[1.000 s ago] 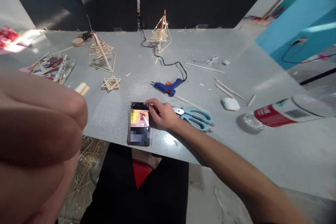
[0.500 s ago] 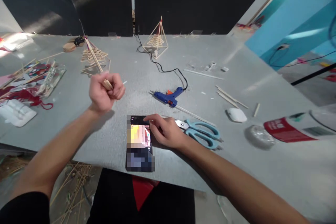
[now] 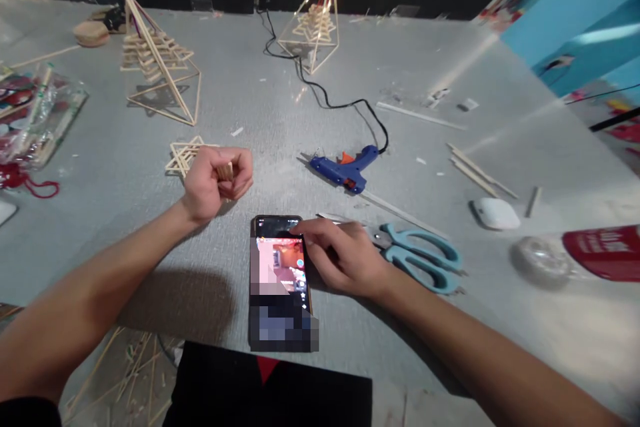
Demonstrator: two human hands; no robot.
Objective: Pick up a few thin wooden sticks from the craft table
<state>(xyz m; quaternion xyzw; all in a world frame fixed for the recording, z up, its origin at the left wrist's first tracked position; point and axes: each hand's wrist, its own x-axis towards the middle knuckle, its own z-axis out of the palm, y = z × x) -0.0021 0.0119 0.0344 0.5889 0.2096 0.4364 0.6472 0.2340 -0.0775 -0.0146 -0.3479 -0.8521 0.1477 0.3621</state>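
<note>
One table bears the phone, long axis running away from me, just left of my nearer right hand, half-curled around nothing visible with its index tip at the phone's top right corner, while my left fist is wrapped around short sticks.

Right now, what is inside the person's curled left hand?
The ends of pale sticks show in the left hand. The grip covers the rest, so their number and length cannot be told.
</note>
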